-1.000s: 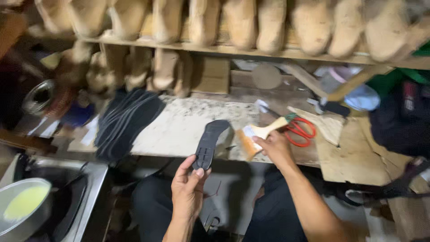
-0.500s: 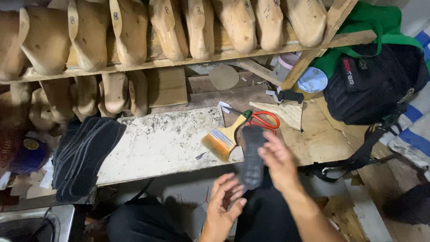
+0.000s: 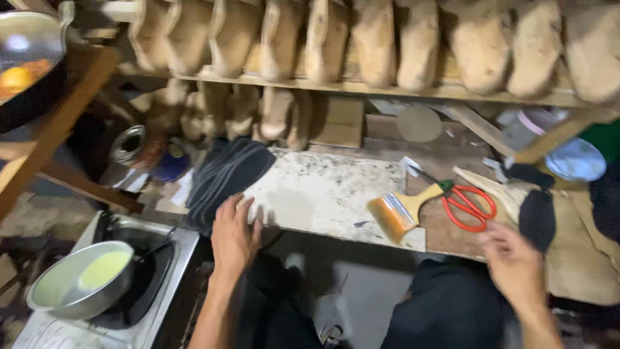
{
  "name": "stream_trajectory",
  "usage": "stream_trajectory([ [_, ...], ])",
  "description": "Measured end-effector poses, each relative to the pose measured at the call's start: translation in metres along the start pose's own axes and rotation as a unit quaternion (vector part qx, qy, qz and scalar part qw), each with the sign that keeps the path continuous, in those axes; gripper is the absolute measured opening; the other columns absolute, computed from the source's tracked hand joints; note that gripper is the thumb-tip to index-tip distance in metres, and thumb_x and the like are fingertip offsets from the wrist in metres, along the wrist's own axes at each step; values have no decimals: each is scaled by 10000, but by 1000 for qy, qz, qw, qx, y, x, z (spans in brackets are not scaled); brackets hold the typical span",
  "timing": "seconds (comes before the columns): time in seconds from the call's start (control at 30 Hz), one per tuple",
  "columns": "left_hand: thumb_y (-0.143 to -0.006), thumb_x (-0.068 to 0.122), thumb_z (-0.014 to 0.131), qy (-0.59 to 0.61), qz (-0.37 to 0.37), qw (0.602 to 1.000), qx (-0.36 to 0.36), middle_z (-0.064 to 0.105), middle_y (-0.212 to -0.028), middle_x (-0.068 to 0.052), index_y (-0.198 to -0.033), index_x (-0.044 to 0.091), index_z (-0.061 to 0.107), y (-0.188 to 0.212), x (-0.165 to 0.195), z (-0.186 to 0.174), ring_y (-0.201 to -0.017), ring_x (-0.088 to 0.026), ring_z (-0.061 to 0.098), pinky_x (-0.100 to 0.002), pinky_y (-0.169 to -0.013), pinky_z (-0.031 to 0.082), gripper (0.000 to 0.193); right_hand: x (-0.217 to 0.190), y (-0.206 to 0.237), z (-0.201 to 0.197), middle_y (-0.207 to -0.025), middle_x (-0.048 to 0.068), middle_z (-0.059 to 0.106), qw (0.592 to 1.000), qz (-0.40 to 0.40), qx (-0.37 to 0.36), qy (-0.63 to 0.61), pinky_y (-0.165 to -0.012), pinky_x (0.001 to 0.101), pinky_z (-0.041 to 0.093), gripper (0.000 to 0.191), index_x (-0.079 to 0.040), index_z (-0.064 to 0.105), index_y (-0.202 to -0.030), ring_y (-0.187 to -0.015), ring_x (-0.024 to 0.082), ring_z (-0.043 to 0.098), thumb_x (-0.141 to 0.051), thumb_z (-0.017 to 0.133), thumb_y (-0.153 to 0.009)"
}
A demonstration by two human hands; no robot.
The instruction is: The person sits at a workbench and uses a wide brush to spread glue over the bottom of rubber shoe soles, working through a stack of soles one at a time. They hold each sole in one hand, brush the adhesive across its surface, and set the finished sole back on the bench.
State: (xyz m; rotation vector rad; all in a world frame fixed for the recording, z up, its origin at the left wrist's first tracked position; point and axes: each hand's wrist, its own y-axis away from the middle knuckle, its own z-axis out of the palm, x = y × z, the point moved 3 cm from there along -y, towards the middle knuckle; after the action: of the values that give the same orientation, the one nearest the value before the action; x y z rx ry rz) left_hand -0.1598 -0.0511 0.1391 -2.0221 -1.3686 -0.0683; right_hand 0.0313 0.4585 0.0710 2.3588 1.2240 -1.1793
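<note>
Dark soles: your flat stack of dark fabric insoles (image 3: 227,176) lies on the speckled white worktop (image 3: 323,190).
Left hand (image 3: 234,234): open, fingertips at that stack's near edge.
Right hand (image 3: 513,265): open, releasing one black insole (image 3: 537,218) beside red-handled scissors (image 3: 468,205) and wooden brush (image 3: 402,211).

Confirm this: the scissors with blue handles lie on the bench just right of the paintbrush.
Not quite. In the head view the scissors have red handles, not blue. The rest holds: they lie on the bench just right of the paintbrush.
</note>
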Motion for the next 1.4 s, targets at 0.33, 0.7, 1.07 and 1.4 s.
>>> stream_trajectory([
  [0.33, -854, 159, 648, -308, -28, 949, -68, 606, -1070, -63, -1195, 128, 663, -18, -71, 6, -1014, -267, 597, -458, -812, 495, 343, -133, -25, 113, -1192, 262, 683, 943, -57, -140, 295, -871, 513, 548, 842, -115, 523, -1479, -1047, 431, 696, -700, 596, -877],
  [0.7, -979, 285, 670, 133, -132, 982, -7, 726, -1151, -142, -1253, 44, 732, 14, -55, 1, -1031, -310, 705, -407, -907, 557, 370, -98, -36, 125, -1146, 238, 709, 975, 47, -74, -203, -851, 428, 577, 1211, -9, -1, -1654, -1013, 316, 722, -51, 826, -770],
  [1.07, -1013, 155, 542, 687, -460, 542, -150, 704, -1115, -73, -1420, -7, 571, 155, 50, 144, -919, -149, 678, -332, -777, 638, 439, -82, -48, 103, -1196, 89, 704, 891, 17, -70, -449, -896, 316, 561, 320, 8, 636, -1260, -1025, 155, 699, -9, 686, -944],
  [1.4, -968, 42, 493, 664, -413, 594, -188, 697, -1240, -54, -1502, 22, 445, 155, 44, 133, -1011, -139, 699, -339, -862, 614, 536, -203, -1, 179, -789, 108, 751, 895, -269, -330, 130, -683, 379, 585, 405, -69, 757, -1016, -668, 230, 716, -453, 727, -890],
])
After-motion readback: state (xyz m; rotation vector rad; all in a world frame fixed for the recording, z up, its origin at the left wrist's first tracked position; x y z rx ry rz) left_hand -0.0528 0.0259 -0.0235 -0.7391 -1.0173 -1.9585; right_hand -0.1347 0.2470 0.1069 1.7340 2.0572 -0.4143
